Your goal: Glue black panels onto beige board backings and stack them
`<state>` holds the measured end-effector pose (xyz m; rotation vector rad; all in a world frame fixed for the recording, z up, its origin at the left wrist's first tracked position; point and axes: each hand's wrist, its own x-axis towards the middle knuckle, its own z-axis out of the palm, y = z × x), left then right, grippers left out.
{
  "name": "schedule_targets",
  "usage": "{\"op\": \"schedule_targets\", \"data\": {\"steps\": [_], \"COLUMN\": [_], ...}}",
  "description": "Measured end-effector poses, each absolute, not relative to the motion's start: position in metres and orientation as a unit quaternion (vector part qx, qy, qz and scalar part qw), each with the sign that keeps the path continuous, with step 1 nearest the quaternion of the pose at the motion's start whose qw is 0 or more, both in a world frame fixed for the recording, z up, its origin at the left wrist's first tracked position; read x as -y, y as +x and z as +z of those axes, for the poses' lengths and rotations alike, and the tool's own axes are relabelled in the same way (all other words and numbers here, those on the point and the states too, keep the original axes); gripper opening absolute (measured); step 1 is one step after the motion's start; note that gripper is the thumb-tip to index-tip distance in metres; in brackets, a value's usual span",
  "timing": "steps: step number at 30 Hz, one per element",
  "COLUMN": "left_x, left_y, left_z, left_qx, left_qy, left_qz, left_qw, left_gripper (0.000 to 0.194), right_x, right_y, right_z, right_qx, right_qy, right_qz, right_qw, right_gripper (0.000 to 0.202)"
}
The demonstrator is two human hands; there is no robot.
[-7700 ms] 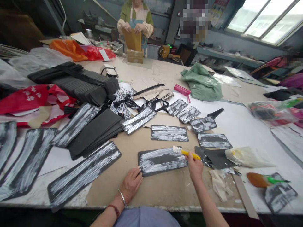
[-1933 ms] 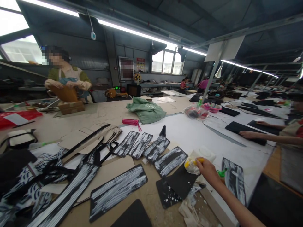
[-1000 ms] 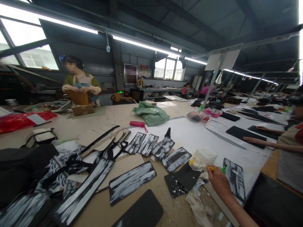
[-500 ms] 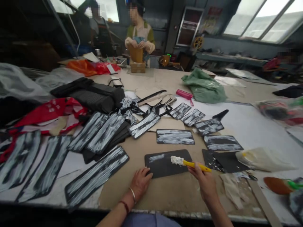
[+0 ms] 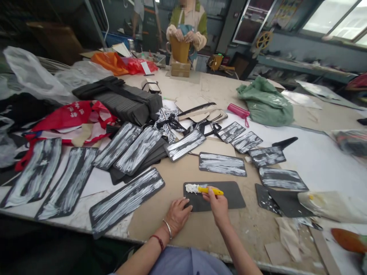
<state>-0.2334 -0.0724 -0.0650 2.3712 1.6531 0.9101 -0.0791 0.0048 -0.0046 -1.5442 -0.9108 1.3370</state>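
Observation:
My right hand (image 5: 217,204) grips the yellow handle of a brush (image 5: 210,190), its bristles loaded with white paste over the left end of a dark rectangular panel (image 5: 229,194). At that panel's lower left corner, my left hand (image 5: 178,217) rests with fingertips on the edge, fingers spread and holding nothing. Behind it lies a panel streaked white (image 5: 223,164). To the left is a long streaked panel (image 5: 127,200), and more streaked ones lie on both sides.
A stack of dark pieces (image 5: 126,101) and a red bag (image 5: 69,118) are at the left. A green bag (image 5: 266,101) and a pink pouch (image 5: 237,110) lie farther back. Across the table (image 5: 212,89), a person holds a brown item (image 5: 180,49).
My right hand has moved left with the brush, whose bristles are now over the panel's left end. The head view has shifted, and my left hand stays by the panel corner.

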Motion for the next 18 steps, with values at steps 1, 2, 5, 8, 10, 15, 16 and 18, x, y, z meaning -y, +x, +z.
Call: {"op": "schedule_targets", "data": {"steps": [1,2,5,8,10,15,16,18], "left_x": [0.072,0.072,0.072,0.072,0.072,0.071,0.071,0.070], "left_y": [-0.233,-0.233,-0.233,-0.234,-0.234,-0.233,-0.232,-0.232], "left_z": [-0.065,-0.064,-0.063,-0.062,-0.062,-0.060,-0.060,-0.058], "left_qx": [-0.544,-0.543,-0.542,-0.542,-0.540,-0.535,-0.537,-0.541], "left_qy": [0.781,0.782,0.783,0.784,0.786,0.789,0.788,0.787], "left_qz": [0.301,0.301,0.300,0.299,0.299,0.300,0.300,0.295], "left_qw": [0.052,0.050,0.050,0.047,0.042,0.028,0.025,0.020], "left_gripper": [0.021,0.020,0.022,0.023,0.023,0.024,0.024,0.024], "right_x": [-0.006,-0.008,-0.014,-0.022,-0.028,-0.039,-0.041,-0.044], "right_y": [-0.075,-0.070,-0.045,-0.013,0.008,0.051,0.059,0.072], "right_z": [-0.006,-0.006,-0.006,-0.006,-0.006,-0.007,-0.007,-0.009], "right_qx": [0.376,0.384,0.386,0.369,0.365,0.386,0.398,0.430], "right_qy": [-0.627,-0.635,-0.660,-0.685,-0.707,-0.757,-0.763,-0.775], "right_qz": [0.524,0.509,0.470,0.441,0.410,0.326,0.312,0.263], "right_qw": [0.436,0.437,0.440,0.447,0.446,0.414,0.402,0.380], "right_gripper": [0.040,0.039,0.041,0.044,0.046,0.047,0.046,0.047]}}
